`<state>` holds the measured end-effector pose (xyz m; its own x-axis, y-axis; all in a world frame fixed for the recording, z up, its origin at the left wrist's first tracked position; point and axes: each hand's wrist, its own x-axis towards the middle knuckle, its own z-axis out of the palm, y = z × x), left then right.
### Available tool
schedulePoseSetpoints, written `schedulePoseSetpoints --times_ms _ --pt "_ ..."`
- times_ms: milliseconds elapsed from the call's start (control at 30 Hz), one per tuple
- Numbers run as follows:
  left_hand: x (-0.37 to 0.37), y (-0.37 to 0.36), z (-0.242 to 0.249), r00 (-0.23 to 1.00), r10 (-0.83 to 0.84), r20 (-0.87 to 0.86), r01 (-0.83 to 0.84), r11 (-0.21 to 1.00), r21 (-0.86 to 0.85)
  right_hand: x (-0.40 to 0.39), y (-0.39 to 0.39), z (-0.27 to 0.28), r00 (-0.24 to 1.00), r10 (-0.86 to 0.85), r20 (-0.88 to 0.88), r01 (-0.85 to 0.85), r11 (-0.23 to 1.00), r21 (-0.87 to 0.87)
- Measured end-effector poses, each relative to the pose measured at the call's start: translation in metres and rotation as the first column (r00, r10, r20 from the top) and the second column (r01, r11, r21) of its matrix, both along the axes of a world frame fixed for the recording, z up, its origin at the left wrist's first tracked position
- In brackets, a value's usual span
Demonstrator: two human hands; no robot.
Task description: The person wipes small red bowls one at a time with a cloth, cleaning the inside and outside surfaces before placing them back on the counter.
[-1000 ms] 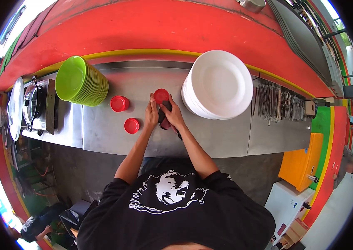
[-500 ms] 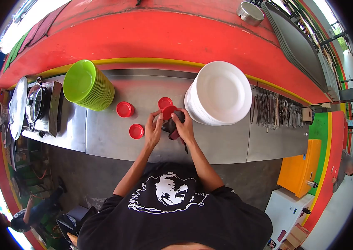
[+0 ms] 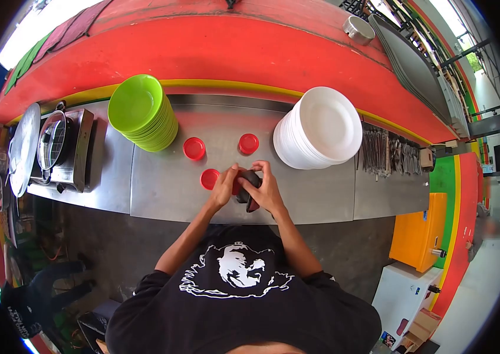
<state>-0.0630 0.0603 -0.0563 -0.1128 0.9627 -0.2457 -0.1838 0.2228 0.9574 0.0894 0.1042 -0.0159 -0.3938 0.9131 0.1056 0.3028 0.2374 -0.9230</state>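
Observation:
My left hand (image 3: 224,187) is closed round a red cup (image 3: 237,184), mostly hidden by the fingers, above the steel counter (image 3: 161,189). Against the cup's right side, my right hand (image 3: 266,190) grips a dark cloth (image 3: 253,179) with a reddish part hanging below. Three more red cups stand on the counter: one (image 3: 194,148) to the upper left, one (image 3: 248,144) just beyond my hands, and one (image 3: 209,179) close beside my left hand.
Green bowls (image 3: 144,112) are stacked at the left, white plates (image 3: 326,127) at the right. Farther left is a stove (image 3: 79,153) with a lidded pan. Cutlery (image 3: 391,150) lies at the far right. A person (image 3: 32,301) is at the lower left.
The red cup has turned from facing up to being wrapped between my hands, with the cloth now against it. My hands are slightly lower. The view has shifted a little.

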Motion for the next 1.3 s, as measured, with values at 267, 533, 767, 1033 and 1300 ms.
schedulePoseSetpoints --times_ms 267,533,767,1033,1300 --pt "-0.037 -0.018 0.019 0.991 0.134 -0.007 -0.134 0.988 -0.076 -0.039 -0.05 0.043 0.832 -0.129 -0.539 -0.06 0.946 -0.319" --pt "-0.049 -0.039 0.021 0.997 0.065 -0.05 -0.064 0.998 0.017 -0.053 -0.084 0.041 0.969 0.067 0.24 -0.149 0.927 0.343" --pt "-0.049 -0.051 0.045 0.93 0.114 -0.35 -0.035 0.974 0.222 -0.056 -0.096 0.04 0.985 0.05 0.165 -0.069 0.991 0.114" --pt "-0.055 -0.051 0.069 0.939 -0.077 -0.334 0.22 0.882 0.417 -0.04 -0.093 0.019 0.861 -0.092 -0.501 -0.324 0.66 -0.678" --pt "-0.045 -0.044 0.048 0.989 -0.128 0.074 0.102 0.952 0.29 -0.039 -0.088 0.048 0.6 -0.394 -0.696 -0.113 0.82 -0.562"
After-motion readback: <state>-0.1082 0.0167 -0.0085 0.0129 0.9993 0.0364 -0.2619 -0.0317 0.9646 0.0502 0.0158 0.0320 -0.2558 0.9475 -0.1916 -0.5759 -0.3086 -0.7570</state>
